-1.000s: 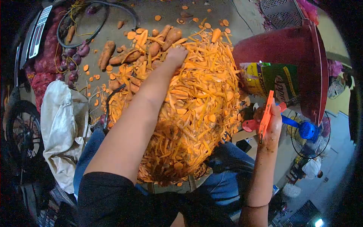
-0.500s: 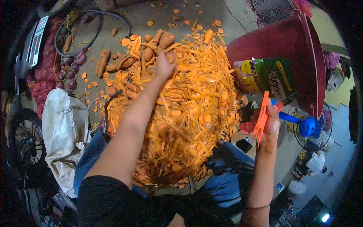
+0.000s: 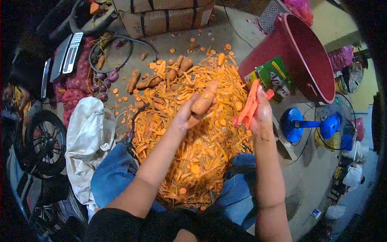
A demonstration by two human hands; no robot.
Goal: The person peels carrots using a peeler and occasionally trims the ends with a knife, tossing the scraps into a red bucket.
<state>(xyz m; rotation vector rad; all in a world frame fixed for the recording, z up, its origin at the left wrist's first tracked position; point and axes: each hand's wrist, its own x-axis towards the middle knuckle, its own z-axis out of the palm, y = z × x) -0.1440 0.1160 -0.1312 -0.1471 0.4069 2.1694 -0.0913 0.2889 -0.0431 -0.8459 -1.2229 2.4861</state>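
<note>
In my left hand (image 3: 190, 112) I grip a whole carrot (image 3: 204, 102), its narrow end pointing up and away from me. It is held above a large heap of orange carrot peelings (image 3: 197, 145) between my knees. My right hand (image 3: 263, 115) is closed around an orange-red plastic peeler (image 3: 250, 104), a short distance right of the carrot and apart from it. Its blade cannot be made out. Several unpeeled carrots (image 3: 171, 73) lie at the far left edge of the heap, with cut carrot ends scattered around.
A dark red bucket (image 3: 268, 44) lies tipped beyond my right hand. A blue fan (image 3: 292, 124) stands farther right. On the left are a white sack (image 3: 86, 133), red net bags of onions (image 3: 78, 74) and a wheel (image 3: 45, 143). Cardboard boxes (image 3: 165, 20) sit at the back.
My left hand has come back from the carrots at the far edge toward me, now with a carrot in it. My right hand has moved slightly left with the peeler. The view has tilted upward.
</note>
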